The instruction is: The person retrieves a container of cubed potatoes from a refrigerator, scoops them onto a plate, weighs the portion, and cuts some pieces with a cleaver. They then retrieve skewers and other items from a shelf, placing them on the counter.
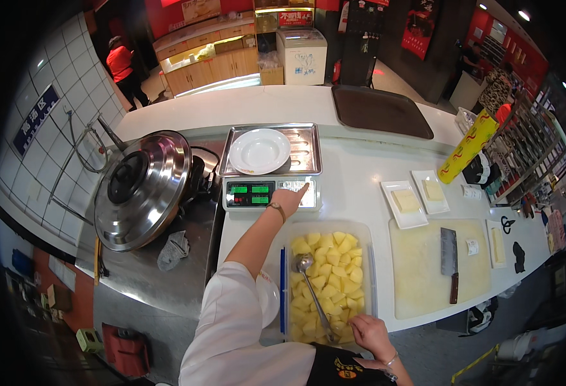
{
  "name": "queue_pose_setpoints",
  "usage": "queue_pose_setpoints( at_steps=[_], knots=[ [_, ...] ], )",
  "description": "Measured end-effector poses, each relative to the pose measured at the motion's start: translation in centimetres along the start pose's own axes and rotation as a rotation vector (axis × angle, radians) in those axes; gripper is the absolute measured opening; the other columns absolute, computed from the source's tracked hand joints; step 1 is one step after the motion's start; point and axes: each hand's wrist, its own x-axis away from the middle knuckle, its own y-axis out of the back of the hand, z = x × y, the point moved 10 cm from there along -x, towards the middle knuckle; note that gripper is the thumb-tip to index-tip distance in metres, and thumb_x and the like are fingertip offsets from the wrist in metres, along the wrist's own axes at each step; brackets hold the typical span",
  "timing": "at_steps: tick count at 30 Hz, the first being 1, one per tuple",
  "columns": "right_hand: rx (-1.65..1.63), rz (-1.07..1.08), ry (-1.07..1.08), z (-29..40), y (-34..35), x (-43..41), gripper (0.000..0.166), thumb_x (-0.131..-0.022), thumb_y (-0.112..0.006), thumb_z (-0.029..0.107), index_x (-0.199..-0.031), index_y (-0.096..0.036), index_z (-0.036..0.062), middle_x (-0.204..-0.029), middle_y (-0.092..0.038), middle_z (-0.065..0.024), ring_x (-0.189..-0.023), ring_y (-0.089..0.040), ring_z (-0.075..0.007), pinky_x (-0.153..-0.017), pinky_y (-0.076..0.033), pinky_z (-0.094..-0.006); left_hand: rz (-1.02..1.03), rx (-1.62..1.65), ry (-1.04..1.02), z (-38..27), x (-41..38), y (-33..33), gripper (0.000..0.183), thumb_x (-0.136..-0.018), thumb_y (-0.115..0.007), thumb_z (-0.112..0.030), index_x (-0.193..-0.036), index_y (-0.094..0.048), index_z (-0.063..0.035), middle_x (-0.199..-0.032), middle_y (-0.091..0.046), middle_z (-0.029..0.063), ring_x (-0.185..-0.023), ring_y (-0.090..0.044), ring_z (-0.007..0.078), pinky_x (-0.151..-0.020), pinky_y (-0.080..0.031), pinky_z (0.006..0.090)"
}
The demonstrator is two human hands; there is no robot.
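My left hand (287, 200) reaches out over the digital scale (273, 208), its extended index finger at the keypad and nothing held. A white round plate (259, 151) rests on the scale's metal tray (307, 149). Close to my body stands a clear plastic bin (370, 270) of peeled, cut potato chunks (333, 284), with a long metal spoon (314, 294) lying on them. My right hand (370, 335) hovers by the bin's near right corner, fingers curled. Whether it grips anything is unclear. Beside the bin, my left sleeve partly hides another white plate (268, 299).
A large lidded pot (143, 188) and a grey cloth (173, 251) are at left. On the right, a cleaver (449, 260) lies on a cutting board (415, 280), near white dishes (427, 219) of pale blocks. A brown tray (381, 111) and yellow roll (468, 144) are farther back.
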Motion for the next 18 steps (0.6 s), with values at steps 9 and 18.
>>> queue_pose_setpoints(
  at_steps=[9, 18],
  knots=[
    [0.139, 0.154, 0.036, 0.2, -2.2, 0.4, 0.024, -0.073, -0.060, 0.004, -0.097, -0.059, 0.0065, -0.090, -0.062, -0.0105, -0.077, -0.060, -0.0285, -0.062, -0.050, -0.0362, -0.024, 0.154, 0.069, 0.8, 0.9, 0.9, 0.060, -0.082, -0.047, -0.011, -0.139, -0.029, -0.0215, -0.070, -0.063, 0.0119, -0.062, -0.061, 0.0291, -0.052, -0.046, 0.0424],
    [0.003, 0.301, -0.121, -0.3, -5.1, -4.3, 0.037, -0.079, -0.054, 0.012, -0.111, -0.046, -0.0064, -0.084, -0.059, -0.0206, -0.078, -0.058, -0.0391, -0.070, -0.048, -0.0433, -0.428, 0.785, 0.383, 1.2, 17.3, 6.1, 0.034, -0.078, -0.061, -0.010, -0.111, -0.057, -0.0026, -0.075, -0.061, 0.0127, -0.066, -0.059, 0.0269, -0.061, -0.048, 0.0350]
  ],
)
